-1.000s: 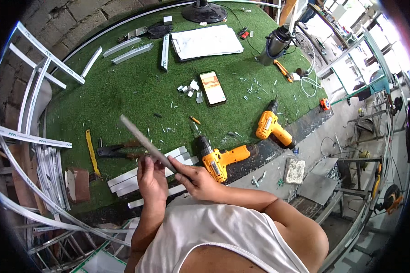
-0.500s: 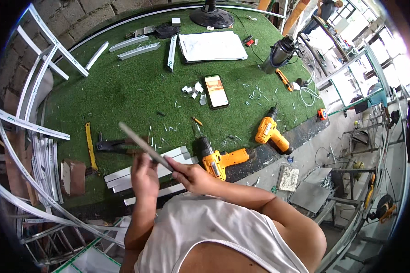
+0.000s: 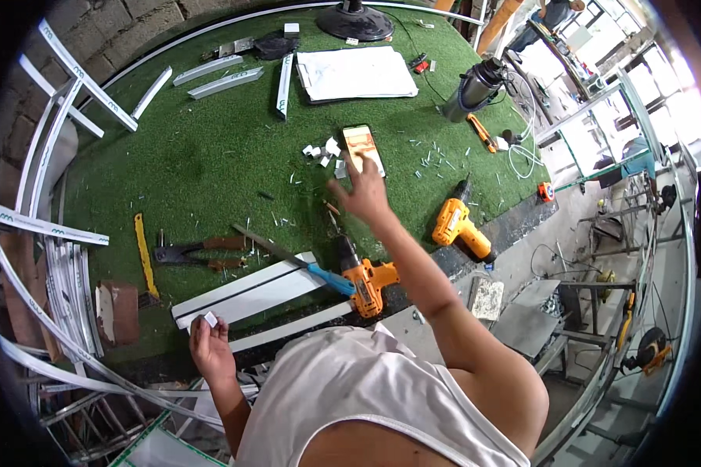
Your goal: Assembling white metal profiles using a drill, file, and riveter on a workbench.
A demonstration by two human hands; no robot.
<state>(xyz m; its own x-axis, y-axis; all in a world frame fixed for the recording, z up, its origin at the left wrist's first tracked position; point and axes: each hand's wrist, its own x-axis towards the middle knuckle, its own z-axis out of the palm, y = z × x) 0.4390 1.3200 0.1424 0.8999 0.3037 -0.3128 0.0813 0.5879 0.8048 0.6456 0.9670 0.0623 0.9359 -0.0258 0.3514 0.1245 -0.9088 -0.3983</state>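
Note:
My left hand (image 3: 213, 354) is closed in a pinch on a small white profile piece (image 3: 210, 318), near the end of the flat white strips (image 3: 245, 300). My right hand (image 3: 364, 193) reaches out over the green turf, fingers apart and a little blurred, with nothing visible in it. Its fingertips overlap the lower part of a phone (image 3: 361, 141) with a lit screen. Several small white cut pieces (image 3: 324, 152) lie just left of the phone. A file with a blue handle (image 3: 331, 278) rests across the strips, its handle end against an orange drill (image 3: 366, 288).
A second orange drill (image 3: 459, 222) lies at the right edge. Pliers (image 3: 199, 251) and a yellow-handled tool (image 3: 145, 257) lie left. Farther back are loose white profiles (image 3: 226, 83), papers (image 3: 357, 74), a flask (image 3: 475, 89) and scattered screws (image 3: 436, 158). White frames (image 3: 54, 140) crowd the left.
The file has left my right hand and now lies on the strips. My right hand has moved forward to the phone. My left hand has shifted left and nearer, with a small white piece showing.

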